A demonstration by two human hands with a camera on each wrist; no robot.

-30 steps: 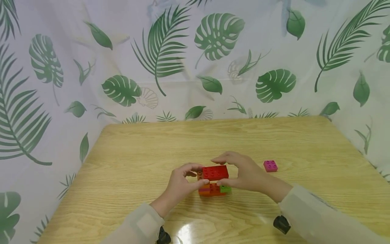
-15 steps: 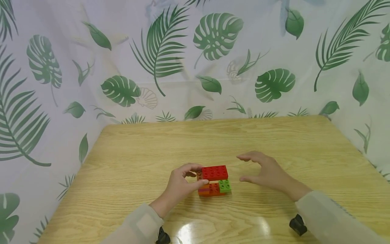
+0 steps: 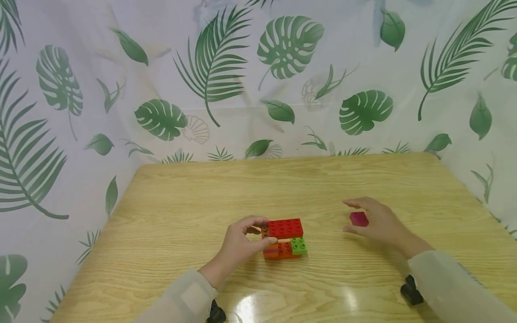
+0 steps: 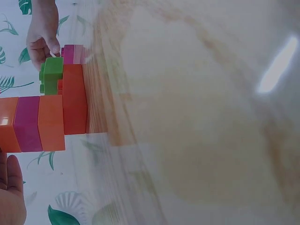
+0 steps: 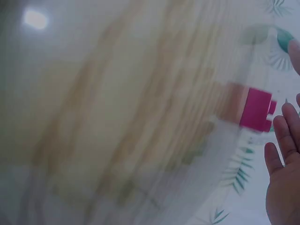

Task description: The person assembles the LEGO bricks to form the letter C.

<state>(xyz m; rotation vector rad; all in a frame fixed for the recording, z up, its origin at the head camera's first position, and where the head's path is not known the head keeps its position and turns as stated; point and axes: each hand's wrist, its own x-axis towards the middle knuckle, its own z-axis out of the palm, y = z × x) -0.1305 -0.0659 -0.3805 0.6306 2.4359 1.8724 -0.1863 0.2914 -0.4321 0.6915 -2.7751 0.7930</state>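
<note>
My left hand (image 3: pixel 242 242) grips the left end of a toy brick build, thumb in front and fingers behind. On top at the back lies a long red brick (image 3: pixel 286 228), and a small lime green brick (image 3: pixel 299 246) sits at the front right over an orange-red brick (image 3: pixel 284 250). Layers of orange and purple (image 4: pixel 26 124) form the held end in the left wrist view. To the right, my right hand (image 3: pixel 383 228) has its thumb and fingers spread around a magenta brick (image 3: pixel 358 219) standing on the table. A gap shows between fingers and that brick (image 5: pixel 256 109) in the right wrist view.
The pale wooden table (image 3: pixel 194 193) carries the bricks. Behind it and at both sides hangs a white cloth (image 3: pixel 234 89) printed with green leaves. Black wrist devices (image 3: pixel 411 290) sit below both sleeves.
My right hand has moved away from the build, rightward to the magenta brick, uncovering the green brick. My left hand and the build have stayed in place.
</note>
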